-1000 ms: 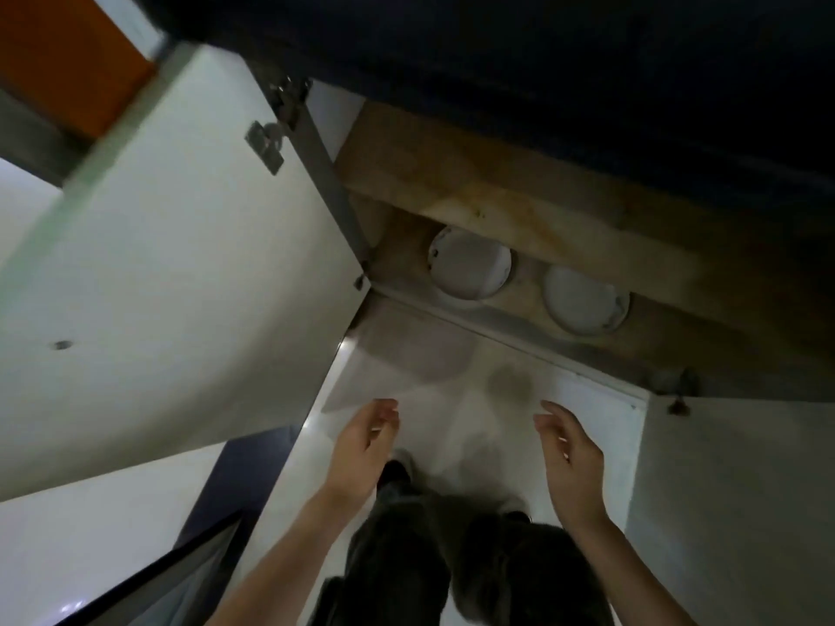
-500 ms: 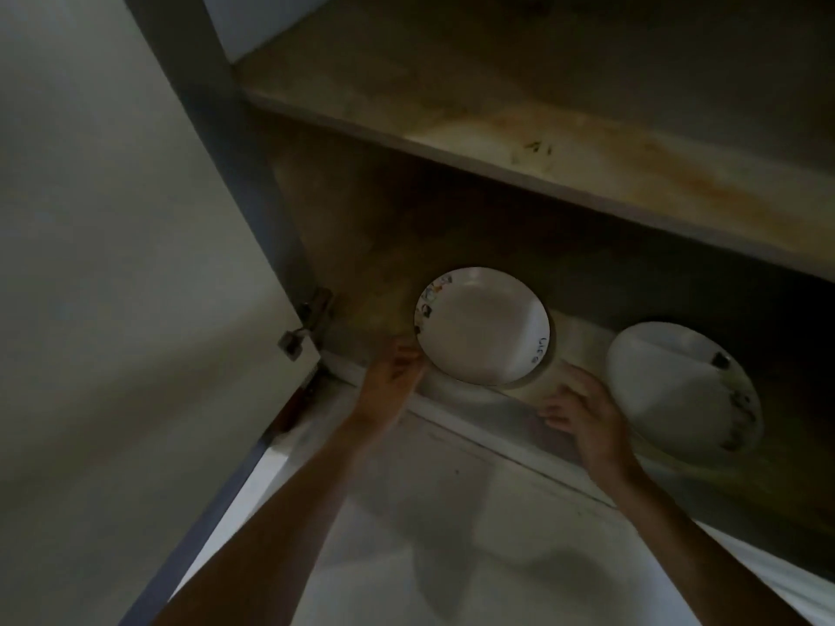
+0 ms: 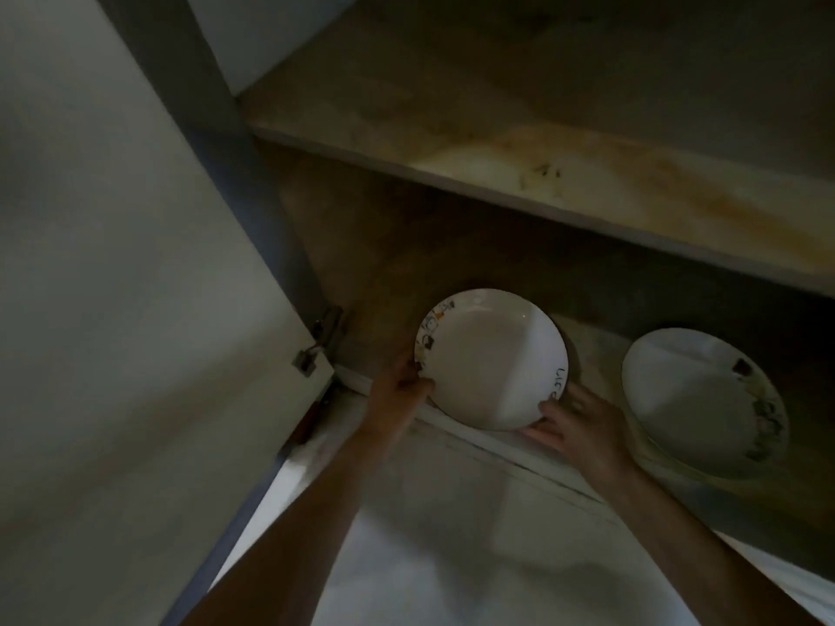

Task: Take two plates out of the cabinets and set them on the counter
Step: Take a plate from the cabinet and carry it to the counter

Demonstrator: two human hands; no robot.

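Left hand (image 3: 397, 395) and right hand (image 3: 574, 426) clasp opposite rims of near plate (image 3: 490, 361); second plate (image 3: 696, 399) lies just right, nearer right hand.

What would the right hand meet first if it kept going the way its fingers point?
The right hand already touches the near plate at its lower right rim. Pushed on up-left, it would press into that plate first, not the second plate to its right. Depth is unclear.

Open door (image 3: 113, 309) bounds left; upper shelf (image 3: 565, 196) overhead; second plate (image 3: 705, 404) blocks right; front clear.
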